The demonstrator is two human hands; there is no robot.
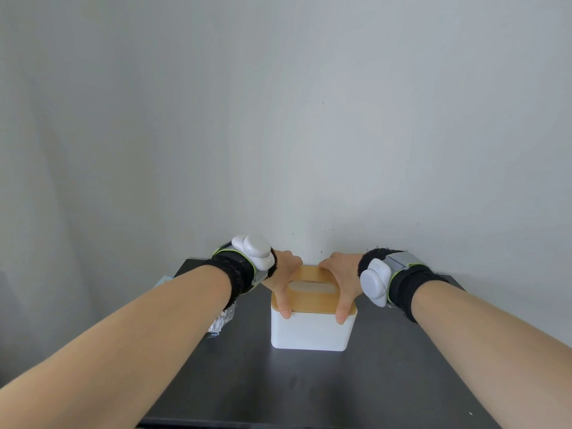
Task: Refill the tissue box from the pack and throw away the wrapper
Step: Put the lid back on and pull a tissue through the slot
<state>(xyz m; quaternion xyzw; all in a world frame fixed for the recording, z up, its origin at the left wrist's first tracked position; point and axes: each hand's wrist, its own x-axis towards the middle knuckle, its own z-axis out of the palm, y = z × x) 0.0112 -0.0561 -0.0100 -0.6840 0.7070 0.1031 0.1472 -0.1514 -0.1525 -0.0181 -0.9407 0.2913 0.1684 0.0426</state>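
Against a plain pale grey wall (278, 119) stands a dark, matte table (309, 391), its far edge meeting the wall and its near edge cut off at the bottom of the view. Small dark specks mark the wall just above the tabletop. Light falls evenly, and the table shows a faint sheen near its front.

Near the back of the table, roughly centred, sits the tissue box (311, 331): a white body with rounded corners and a light wooden lid (312, 305) with an oval slot in the middle (what lies under the slot cannot be made out).

Both bare forearms reach in from the lower corners. The left hand (283, 280) grips the lid's left end, fingers over the far edge and thumb pressed down on the near corner. The right hand (340, 281) grips the right end in the same mirrored way. Each wrist wears a black band carrying a white device: left wrist device (253, 252), right wrist device (374, 281).

Left of the box, partly hidden under the left forearm, lies a crumpled silvery wrapper (221, 322), apart from the box.
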